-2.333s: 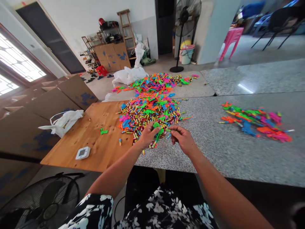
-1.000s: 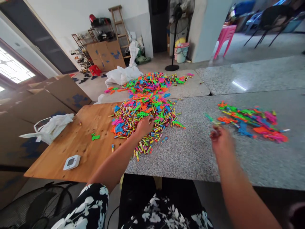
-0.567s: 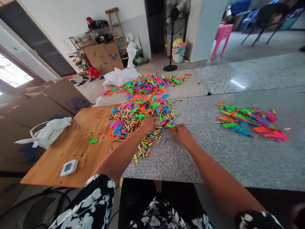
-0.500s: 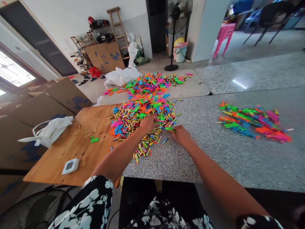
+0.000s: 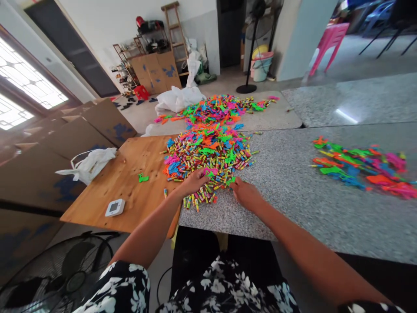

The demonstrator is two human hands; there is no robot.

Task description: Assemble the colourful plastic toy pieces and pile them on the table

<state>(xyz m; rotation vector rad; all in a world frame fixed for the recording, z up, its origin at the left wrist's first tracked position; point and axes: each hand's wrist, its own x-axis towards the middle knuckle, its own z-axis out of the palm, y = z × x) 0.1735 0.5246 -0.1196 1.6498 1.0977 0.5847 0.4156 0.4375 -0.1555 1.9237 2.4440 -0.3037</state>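
R hand [image 5: 246, 194] pinched a green pc [image 5: 230, 181] by the pile [image 5: 213, 152] on the worktop [image 5: 286, 174], which prob. needed a light, steady hold, while L hand [image 5: 191, 183], apart, was at the pile's front, grip unclear.

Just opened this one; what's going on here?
A person sits at a table, the right hand pinching a green plastic piece at the near edge of a colorful heap of small toy parts. The left hand is at the heap too; its grip is unclear. A smaller, spread-out group of toy guns lies to the right on the speckled tabletop.
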